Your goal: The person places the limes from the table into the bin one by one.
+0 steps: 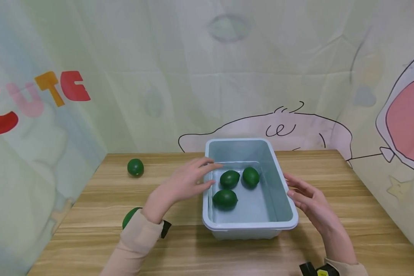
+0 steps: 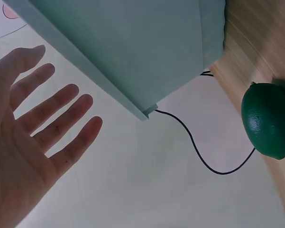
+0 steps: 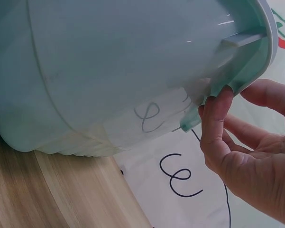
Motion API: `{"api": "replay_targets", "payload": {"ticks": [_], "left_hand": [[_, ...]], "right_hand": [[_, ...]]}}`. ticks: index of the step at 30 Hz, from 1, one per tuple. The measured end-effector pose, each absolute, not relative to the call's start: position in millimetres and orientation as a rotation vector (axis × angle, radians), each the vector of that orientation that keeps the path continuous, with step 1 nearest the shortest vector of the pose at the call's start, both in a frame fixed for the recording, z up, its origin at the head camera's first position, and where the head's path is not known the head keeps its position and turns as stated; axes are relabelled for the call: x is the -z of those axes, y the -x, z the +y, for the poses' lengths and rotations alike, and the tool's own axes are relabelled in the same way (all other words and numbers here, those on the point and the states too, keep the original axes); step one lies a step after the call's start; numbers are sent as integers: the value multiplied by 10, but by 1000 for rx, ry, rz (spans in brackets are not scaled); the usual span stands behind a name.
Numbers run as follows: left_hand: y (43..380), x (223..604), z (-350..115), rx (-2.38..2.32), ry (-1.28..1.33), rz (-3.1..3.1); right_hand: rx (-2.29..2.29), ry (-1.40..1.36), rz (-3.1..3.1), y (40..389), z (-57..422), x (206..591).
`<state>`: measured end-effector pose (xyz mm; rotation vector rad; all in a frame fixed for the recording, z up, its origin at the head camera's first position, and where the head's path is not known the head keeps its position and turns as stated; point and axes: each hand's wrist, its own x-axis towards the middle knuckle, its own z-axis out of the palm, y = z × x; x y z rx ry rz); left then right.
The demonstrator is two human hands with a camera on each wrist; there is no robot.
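Note:
A pale blue plastic bin point(image 1: 250, 226) stands on the wooden table with three dark green limes inside: one lime point(image 1: 225, 199) at the front left, another lime point(image 1: 229, 179) behind it, a third lime point(image 1: 250, 177) to the right. My left hand point(image 1: 189, 180) reaches to the bin's left rim with fingers spread and nothing held; the left wrist view shows the same hand point(image 2: 28, 128) beside the wall, fingers loosely extended. On the far side, my right hand point(image 1: 310, 203) grips the right rim, its fingers point(image 3: 216, 116) curled under the lip and the thumb at the edge.
At the back left of the table point(image 1: 100, 214) lies a loose lime point(image 1: 135, 167). Nearer, another lime point(image 1: 129, 218) is partly hidden behind my left sleeve. A printed cloth backdrop point(image 1: 151, 115) hangs behind the table and along its sides.

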<state>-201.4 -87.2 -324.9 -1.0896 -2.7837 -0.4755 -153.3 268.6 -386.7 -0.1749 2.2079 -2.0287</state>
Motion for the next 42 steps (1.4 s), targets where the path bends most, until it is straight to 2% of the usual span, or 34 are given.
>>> {"api": "replay_targets", "payload": {"ticks": [23, 42], "left_hand": [[2168, 3335, -1261, 615, 914, -2700], [2340, 3577, -1426, 594, 772, -2843]], "right_hand": [[2037, 171, 2210, 1526, 2675, 3861], [2041, 173, 2206, 1535, 2669, 3857]]}}
